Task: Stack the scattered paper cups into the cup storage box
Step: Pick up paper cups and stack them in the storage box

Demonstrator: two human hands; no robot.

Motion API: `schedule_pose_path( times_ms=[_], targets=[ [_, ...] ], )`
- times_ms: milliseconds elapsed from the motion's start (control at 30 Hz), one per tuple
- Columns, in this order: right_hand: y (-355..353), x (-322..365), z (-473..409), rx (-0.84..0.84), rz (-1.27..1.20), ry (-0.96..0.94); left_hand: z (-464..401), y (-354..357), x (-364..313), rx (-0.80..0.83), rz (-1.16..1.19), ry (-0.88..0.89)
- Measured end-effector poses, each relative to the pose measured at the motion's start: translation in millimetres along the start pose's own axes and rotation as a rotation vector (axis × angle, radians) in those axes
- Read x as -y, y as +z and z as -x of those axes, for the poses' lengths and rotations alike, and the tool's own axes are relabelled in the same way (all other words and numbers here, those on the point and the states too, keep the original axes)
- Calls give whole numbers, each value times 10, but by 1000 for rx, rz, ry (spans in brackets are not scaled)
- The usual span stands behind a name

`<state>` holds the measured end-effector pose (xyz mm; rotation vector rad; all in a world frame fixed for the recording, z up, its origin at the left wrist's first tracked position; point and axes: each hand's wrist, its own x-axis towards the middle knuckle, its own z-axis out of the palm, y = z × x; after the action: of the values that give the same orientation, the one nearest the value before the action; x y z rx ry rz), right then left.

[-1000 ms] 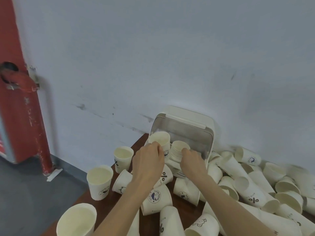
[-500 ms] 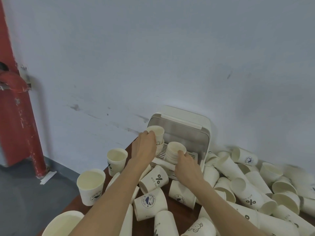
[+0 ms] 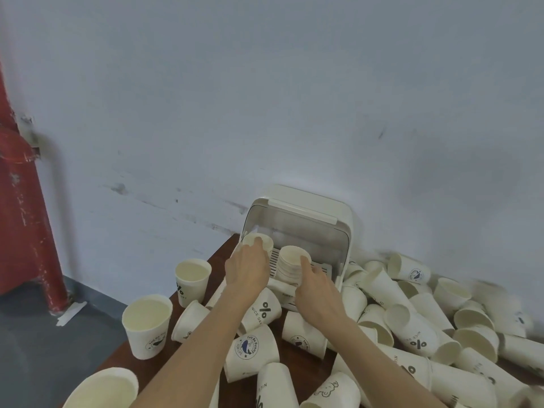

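Two cup stacks now sit deeper inside the cup storage box [image 3: 297,222]: left hand [image 3: 247,269] grasps one [image 3: 259,241], right hand [image 3: 316,285] the other [image 3: 291,262]; seating nearly complete.

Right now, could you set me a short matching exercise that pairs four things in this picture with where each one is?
Things:
1. left hand
2. right hand
3. storage box
4. red pipe

Places:
A. at the far left, standing on the grey floor
B. on the cup stack in the middle of the box
C. open, at the back of the table against the wall
D. on the cup at the box's left side

Pairs: 1-D, 2-B, 3-C, 4-A
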<state>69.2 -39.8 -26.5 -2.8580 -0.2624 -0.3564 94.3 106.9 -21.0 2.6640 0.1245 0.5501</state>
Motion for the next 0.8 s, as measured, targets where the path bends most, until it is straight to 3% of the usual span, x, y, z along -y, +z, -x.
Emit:
schedule_pose_path(
  times_ms=[367, 800],
  targets=[
    [-654, -73, 632, -52, -19, 28, 974, -382, -401, 65, 124, 140],
    [-1344, -680, 1661, -58, -3, 257, 1697, -698, -1152, 157, 123, 385]
  ],
)
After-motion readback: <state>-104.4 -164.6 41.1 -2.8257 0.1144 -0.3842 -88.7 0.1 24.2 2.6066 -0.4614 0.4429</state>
